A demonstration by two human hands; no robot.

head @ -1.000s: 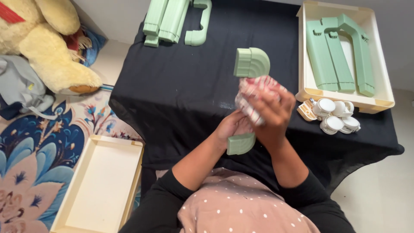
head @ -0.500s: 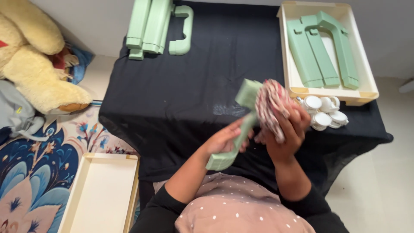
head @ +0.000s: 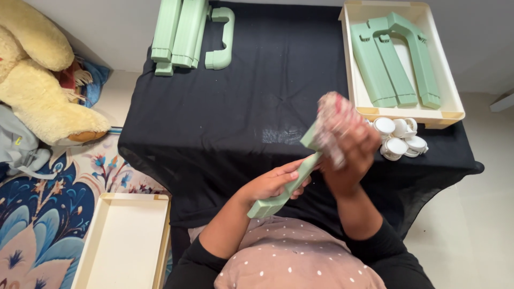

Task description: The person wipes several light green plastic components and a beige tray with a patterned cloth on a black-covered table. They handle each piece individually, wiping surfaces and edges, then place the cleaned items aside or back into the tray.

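Black cloth table [head: 214,107], ribbed green piece [head: 289,182]

I see black-draped table [head: 225,107], pale wall [head: 107,32] beyond, patterned blue rug [head: 43,214] left, beige floor [head: 476,230] right.

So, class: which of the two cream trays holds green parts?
The cream tray on the black table's far right; green parts lie in it. The floor tray holds none.

Pale-green plastic piece [head: 285,184] tilted edge-on, w/ red-white cloth [head: 333,124] at top end
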